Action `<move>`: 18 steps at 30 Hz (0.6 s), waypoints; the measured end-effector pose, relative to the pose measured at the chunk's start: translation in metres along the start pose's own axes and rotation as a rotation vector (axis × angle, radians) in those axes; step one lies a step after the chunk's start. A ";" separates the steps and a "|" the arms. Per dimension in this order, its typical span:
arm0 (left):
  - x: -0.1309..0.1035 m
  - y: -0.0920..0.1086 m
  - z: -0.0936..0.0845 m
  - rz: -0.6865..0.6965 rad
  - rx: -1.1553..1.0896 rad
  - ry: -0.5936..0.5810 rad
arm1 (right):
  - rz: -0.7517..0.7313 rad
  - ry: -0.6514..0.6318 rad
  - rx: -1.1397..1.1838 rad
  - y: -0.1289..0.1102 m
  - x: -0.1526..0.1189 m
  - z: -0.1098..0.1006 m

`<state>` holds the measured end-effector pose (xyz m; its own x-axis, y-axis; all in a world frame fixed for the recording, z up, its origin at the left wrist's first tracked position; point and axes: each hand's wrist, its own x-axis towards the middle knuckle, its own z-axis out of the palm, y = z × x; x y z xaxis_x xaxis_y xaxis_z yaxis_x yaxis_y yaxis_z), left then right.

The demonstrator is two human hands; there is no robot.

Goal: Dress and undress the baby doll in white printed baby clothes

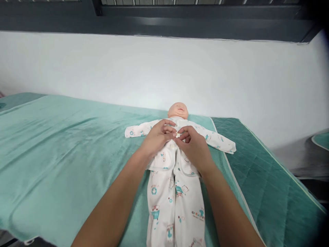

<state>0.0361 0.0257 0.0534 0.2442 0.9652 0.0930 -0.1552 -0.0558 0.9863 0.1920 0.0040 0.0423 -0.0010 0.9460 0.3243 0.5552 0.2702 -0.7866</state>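
A baby doll [179, 110] lies on its back, its head toward the wall. It wears a white printed baby shirt [164, 156] with both sleeves spread wide, and matching white trousers [161, 206]. My left hand [161, 133] pinches one front edge of the shirt at the doll's chest. Facing it, my right hand [191, 144] pinches the other front edge, fingertips nearly touching those of the left. A small pale button or snap shows between the fingertips, partly hidden. Below my hands the shirt's lower front flaps hang apart over the trousers.
A light green sheet [64, 164] with soft wrinkles covers the bed beneath the doll. To the right shows a darker green quilted mattress cover [272, 178]. A white wall [128, 68] rises behind, and a dark metal bunk frame [180, 24] crosses overhead.
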 end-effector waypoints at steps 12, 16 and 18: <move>0.002 -0.002 0.004 0.004 0.145 0.053 | 0.002 -0.062 0.099 0.002 0.001 -0.002; 0.002 -0.001 0.008 0.013 0.178 0.083 | 0.004 -0.100 0.154 0.004 0.000 -0.004; 0.003 -0.002 0.009 0.018 0.167 0.088 | -0.002 -0.110 0.170 0.005 0.001 -0.005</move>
<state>0.0454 0.0260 0.0532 0.1570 0.9819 0.1063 0.0036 -0.1082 0.9941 0.1991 0.0049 0.0413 -0.0978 0.9567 0.2742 0.4065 0.2899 -0.8665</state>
